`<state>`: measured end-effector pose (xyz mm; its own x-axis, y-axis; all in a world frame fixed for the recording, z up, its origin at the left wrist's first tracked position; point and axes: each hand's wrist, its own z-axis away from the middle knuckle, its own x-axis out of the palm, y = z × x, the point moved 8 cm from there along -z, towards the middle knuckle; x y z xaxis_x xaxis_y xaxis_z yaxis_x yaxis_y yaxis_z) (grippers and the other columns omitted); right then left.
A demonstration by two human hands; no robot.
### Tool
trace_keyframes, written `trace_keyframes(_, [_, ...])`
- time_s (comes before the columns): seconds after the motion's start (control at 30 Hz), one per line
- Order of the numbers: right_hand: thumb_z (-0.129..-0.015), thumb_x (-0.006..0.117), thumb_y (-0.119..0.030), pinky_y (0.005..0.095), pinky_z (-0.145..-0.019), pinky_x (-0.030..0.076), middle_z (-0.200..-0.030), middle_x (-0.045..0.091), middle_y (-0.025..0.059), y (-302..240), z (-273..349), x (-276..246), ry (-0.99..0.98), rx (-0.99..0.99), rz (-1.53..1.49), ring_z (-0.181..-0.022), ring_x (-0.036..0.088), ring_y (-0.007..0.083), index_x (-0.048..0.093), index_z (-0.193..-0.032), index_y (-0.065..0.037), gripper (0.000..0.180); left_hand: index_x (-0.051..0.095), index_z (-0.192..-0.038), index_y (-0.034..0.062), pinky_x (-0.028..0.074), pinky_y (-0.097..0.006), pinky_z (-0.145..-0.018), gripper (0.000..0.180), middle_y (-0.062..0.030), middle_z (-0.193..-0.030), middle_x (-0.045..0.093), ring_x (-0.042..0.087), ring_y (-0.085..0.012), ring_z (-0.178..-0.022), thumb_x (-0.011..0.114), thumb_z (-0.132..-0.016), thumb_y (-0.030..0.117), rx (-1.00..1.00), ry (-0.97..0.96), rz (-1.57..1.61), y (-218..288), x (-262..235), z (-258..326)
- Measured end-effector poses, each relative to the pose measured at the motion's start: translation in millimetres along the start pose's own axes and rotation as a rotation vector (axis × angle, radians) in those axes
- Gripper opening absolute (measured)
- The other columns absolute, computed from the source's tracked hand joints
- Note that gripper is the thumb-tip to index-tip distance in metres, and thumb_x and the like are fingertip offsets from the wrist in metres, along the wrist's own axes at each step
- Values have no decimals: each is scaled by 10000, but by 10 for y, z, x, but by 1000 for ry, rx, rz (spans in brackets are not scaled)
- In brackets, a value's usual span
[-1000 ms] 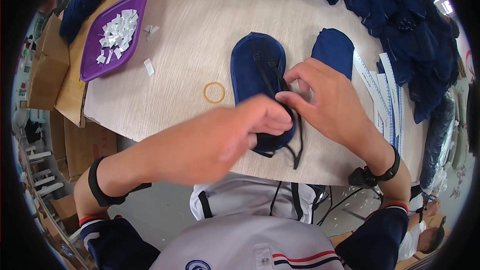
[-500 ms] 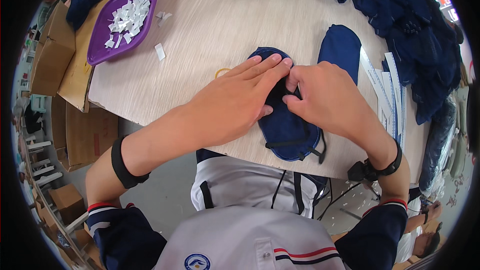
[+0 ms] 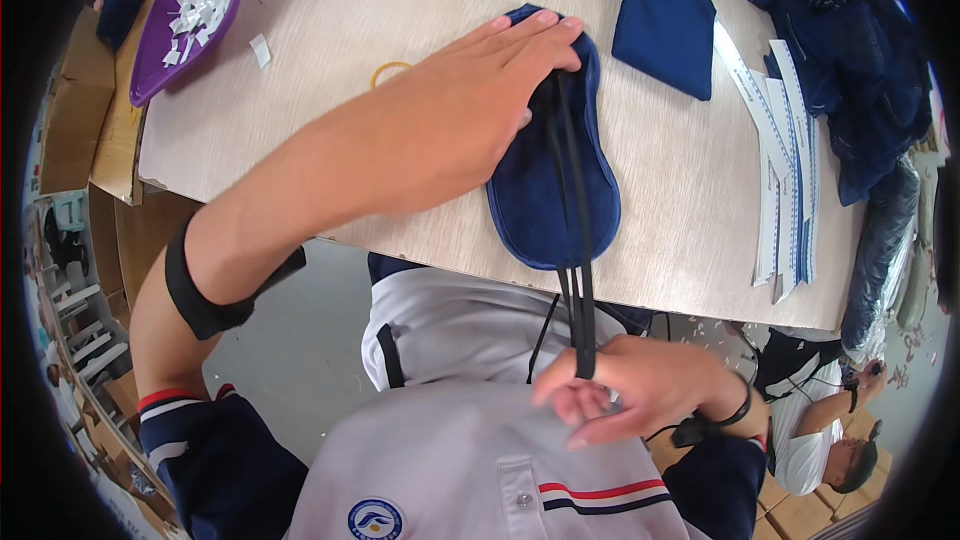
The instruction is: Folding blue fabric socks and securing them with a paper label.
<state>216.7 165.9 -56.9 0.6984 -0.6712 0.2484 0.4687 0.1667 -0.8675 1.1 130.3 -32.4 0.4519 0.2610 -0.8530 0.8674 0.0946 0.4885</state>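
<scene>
A navy sleep mask lies lengthwise on the table, its near end close to the front edge. My left hand rests across its far end, fingers stretched out and pressing on the cloth, so that part is mostly hidden. Black elastic straps run taut from under those fingers, along the mask and past the table edge. At their near end, in front of my shirt, my right hand has its fingers hooked round the loop of the straps.
A navy fabric pouch lies right of the mask, beside printed white paper strips. Dark blue fabric is heaped at the right. A purple tray holds small white tags; a yellow rubber band lies nearby. Another person is at lower right.
My right hand has moved from the mask's middle toward my body, drawing the straps out straight. My left hand has stayed on the mask's far end. The view has shifted slightly.
</scene>
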Motion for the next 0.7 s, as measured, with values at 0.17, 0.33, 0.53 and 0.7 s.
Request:
trace_keyframes(0.17, [-904, 758, -73, 322, -787, 492, -1173, 543, 104, 180, -175, 252, 184, -249, -89, -860, 549, 179, 196, -1568, -78, 870, 350, -1496, -15, 240, -456, -1276, 606, -188, -1551, 437, 331, -360, -1509, 558, -933, 67, 39, -39, -1, 48, -21, -224])
trace_keyframes(0.33, [-899, 740, -36, 338, -873, 490, -1241, 483, 122, 344, -411, 221, 182, -173, -214, -939, 532, 205, 41, -1604, -57, 993, 427, -1426, -82, 231, -439, -1277, 774, -241, -1572, 409, 322, -342, -1519, 741, -856, 338, -124, -50, 27, -71, 103, -223])
trace_keyframes(0.53, [-951, 715, -139, 374, -698, 546, -942, 655, 95, -122, -96, 128, 40, 91, 13, -748, 673, 233, 137, -1585, -44, 864, 404, -1450, -96, 189, -443, -1284, 1081, -260, -1590, 371, 285, -349, -1534, 872, -685, 507, 74, 29, -89, 123, 7, -296])
trace_keyframes(0.7, [-974, 681, -288, 475, -509, 499, -561, 582, 176, -972, 242, -699, 790, 9, 727, -529, 617, 382, 589, -913, -69, 245, 287, -1513, -120, 199, -485, -1269, 1274, -283, -1608, 313, 271, -411, -1528, 905, -610, 533, 25, -78, -21, 141, 57, -287])
